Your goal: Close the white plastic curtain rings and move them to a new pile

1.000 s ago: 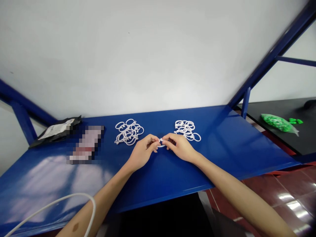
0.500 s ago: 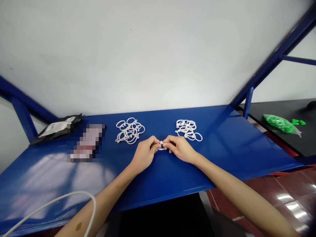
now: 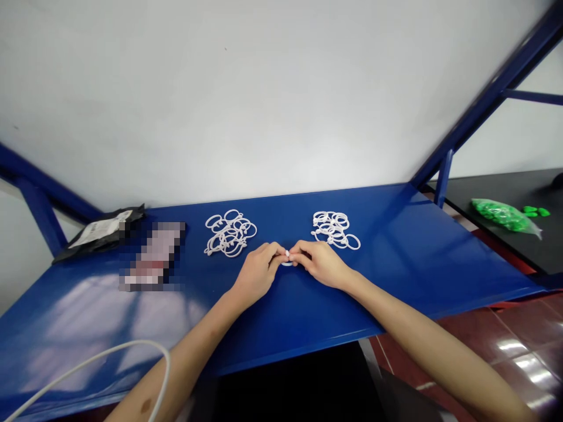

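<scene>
Both my hands meet over the middle of the blue table (image 3: 396, 269). My left hand (image 3: 257, 272) and my right hand (image 3: 321, 264) each pinch one end of a small white plastic ring (image 3: 287, 258), fingertips almost touching. Most of the ring is hidden by my fingers. A pile of several white rings (image 3: 229, 234) lies just beyond my left hand. A second pile of white rings (image 3: 334, 230) lies just beyond my right hand.
A black packet with a white label (image 3: 103, 231) and a blurred-out flat item (image 3: 153, 255) lie at the table's left. A white cable (image 3: 97, 363) curves across the near left. On a black table at the right sits a green bag (image 3: 501, 214).
My two hands have pressed a little closer together on the ring. The view has shifted slightly; the piles have not moved.
</scene>
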Available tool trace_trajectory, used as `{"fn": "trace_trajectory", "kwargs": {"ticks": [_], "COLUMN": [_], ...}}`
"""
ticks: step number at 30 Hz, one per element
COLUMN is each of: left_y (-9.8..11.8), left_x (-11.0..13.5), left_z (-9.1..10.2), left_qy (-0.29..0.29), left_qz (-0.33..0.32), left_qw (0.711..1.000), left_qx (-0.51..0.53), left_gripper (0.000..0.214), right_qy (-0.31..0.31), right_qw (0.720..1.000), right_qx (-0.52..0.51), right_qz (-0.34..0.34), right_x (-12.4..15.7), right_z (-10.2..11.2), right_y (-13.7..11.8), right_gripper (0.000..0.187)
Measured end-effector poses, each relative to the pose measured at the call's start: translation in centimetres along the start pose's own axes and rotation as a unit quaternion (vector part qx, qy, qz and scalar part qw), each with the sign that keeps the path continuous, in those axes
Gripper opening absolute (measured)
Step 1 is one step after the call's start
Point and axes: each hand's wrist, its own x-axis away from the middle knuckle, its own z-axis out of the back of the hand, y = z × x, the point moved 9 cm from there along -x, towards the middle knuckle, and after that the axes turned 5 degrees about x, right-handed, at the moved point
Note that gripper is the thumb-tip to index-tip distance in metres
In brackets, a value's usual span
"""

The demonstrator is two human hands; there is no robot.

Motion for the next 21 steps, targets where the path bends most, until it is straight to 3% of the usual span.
{"fn": "trace_trajectory", "kwargs": {"ticks": [4,7,9,12,14,16,19,21], "left_y": [-0.8,-2.6,-3.6,-3.5,-2.4,-0.7,1.6,2.3], "left_x": [-0.8,-0.7,-0.5,-0.6,-0.7,-0.7,-0.4,-0.1], "left_z": [2.5,4.5,4.9,4.8,4.7,4.4,3.3,2.5], "left_qy": [0.063,0.108,0.100,0.090,0.106,0.120,0.101,0.075], "left_qz": [-0.023,0.040,0.070,0.067,0.032,-0.025,-0.099,-0.103], "left_qw": [0.977,0.935,0.918,0.919,0.930,0.948,0.975,0.988], "left_qx": [-0.202,-0.335,-0.377,-0.379,-0.350,-0.294,-0.172,-0.086], "left_gripper": [0.022,0.027,0.021,0.013,0.015,0.016,0.015,0.014], "right_qy": [0.093,0.177,0.180,0.174,0.187,0.190,0.147,0.116], "right_qw": [0.985,0.936,0.905,0.879,0.888,0.915,0.950,0.955], "right_qx": [0.140,0.283,0.350,0.394,0.382,0.343,0.271,0.245], "right_qz": [-0.046,-0.109,-0.162,-0.205,-0.172,-0.089,0.059,0.121], "right_x": [-0.2,0.4,0.7,1.0,1.0,0.7,0.5,0.7], "right_z": [2.8,6.0,7.4,8.4,8.1,6.8,3.8,2.2], "right_y": [0.9,2.0,3.2,4.2,3.4,1.6,-1.4,-2.7], "right_gripper": [0.018,0.018,0.018,0.025,0.027,0.027,0.029,0.029]}}
